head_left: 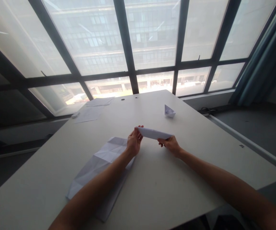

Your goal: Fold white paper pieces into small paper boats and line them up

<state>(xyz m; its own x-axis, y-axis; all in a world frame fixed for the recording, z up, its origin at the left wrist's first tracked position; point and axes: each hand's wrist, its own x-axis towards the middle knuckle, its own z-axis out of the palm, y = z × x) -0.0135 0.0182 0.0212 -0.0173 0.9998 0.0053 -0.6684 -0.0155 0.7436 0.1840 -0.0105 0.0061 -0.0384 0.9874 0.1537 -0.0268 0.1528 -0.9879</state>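
Mid-frame, the left hand [134, 143] and right hand [171, 145] are pinching a long, white folded paper [152, 133] by its ends with fingers [162, 141], seemingly mid-fold and likely needing gentle pressing next.

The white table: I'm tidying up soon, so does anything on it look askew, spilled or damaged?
No spill shows. The large paper by the left hand looks worn, with crisscross creases over its surface. At the far left, loose sheets lie flatter but overlap unevenly, out of line with each other.
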